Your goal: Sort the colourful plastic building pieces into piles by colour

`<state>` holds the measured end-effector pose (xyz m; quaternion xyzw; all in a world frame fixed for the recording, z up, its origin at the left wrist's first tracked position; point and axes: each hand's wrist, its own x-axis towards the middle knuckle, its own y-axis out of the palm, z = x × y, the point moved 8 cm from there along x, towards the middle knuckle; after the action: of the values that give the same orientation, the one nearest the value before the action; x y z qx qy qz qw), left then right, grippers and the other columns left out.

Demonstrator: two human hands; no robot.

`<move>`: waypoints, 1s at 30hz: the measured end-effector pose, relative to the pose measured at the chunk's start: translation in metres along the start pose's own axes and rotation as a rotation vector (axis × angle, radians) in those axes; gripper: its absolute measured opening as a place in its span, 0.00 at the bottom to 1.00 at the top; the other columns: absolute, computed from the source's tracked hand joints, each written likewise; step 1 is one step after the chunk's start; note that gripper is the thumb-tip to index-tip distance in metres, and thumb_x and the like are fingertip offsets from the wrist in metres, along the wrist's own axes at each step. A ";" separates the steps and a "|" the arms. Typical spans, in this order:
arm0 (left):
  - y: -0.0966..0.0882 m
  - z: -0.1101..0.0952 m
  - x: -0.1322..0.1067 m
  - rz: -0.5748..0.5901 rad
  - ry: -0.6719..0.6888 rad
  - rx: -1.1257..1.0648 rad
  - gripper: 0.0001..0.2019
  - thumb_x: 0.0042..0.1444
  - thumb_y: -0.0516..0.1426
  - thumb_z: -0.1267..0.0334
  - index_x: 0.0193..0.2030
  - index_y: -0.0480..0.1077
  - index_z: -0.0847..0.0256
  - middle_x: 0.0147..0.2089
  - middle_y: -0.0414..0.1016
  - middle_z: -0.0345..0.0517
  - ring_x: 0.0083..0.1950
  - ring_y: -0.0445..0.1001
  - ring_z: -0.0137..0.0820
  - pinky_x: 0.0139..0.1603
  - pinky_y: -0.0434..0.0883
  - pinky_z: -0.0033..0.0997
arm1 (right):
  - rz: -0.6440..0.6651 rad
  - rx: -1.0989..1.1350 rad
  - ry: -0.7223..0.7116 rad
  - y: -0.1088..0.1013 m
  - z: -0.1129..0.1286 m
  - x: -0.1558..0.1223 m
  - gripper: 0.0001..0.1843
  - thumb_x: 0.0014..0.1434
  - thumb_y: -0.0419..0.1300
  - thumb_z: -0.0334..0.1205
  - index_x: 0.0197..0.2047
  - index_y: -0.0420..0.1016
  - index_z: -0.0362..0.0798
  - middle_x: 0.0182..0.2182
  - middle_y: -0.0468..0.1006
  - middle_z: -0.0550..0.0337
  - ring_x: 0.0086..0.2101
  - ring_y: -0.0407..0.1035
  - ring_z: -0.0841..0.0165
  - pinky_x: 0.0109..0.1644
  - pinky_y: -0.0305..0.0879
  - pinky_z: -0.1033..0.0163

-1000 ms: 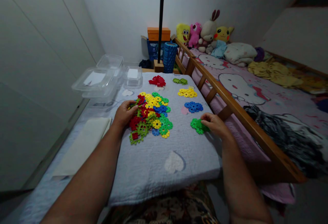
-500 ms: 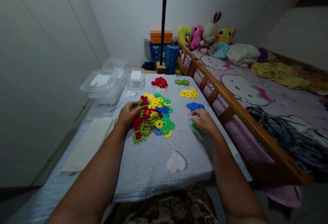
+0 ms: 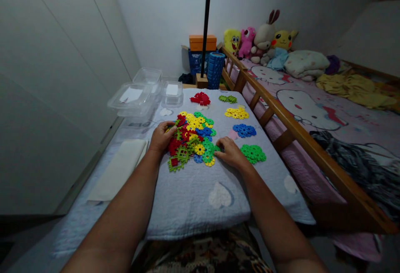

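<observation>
Bright colours on my feed!
I see a mixed pile (image 3: 191,139) in red, yellow, blue, green, lime, then red cluster (image 3: 201,98), lime cluster (image 3: 228,98), yellow cluster (image 3: 236,112), blue cluster (image 3: 244,130), green cluster (image 3: 253,153), white hearts (image 3: 220,195) on pale blue cloth (image 3: 187,198), pink bedding (image 3: 359,118)

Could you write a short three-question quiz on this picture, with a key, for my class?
1. Which hand is nearer the separate green pile?
2. True or false: the blue pile lies between the yellow pile and the green pile.
3. Besides the mixed pile, which pile lies farthest left? A) blue B) red C) yellow

Key: 1. the right hand; 2. true; 3. B, the red pile.
</observation>
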<state>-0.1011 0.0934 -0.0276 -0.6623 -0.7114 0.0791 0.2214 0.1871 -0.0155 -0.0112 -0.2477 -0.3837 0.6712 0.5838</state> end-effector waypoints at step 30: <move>0.000 0.005 0.002 -0.011 0.011 0.049 0.23 0.51 0.60 0.47 0.46 0.78 0.61 0.46 0.80 0.49 0.46 0.76 0.40 0.50 0.74 0.37 | -0.550 0.186 0.556 -0.112 -0.128 -0.103 0.17 0.47 0.57 0.50 0.33 0.78 0.47 0.28 0.78 0.56 0.31 0.70 0.62 0.37 0.63 0.58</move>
<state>-0.1034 0.0965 -0.0318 -0.6531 -0.7118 0.0915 0.2416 0.3739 -0.0840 -0.0073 -0.2539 -0.2010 0.4290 0.8432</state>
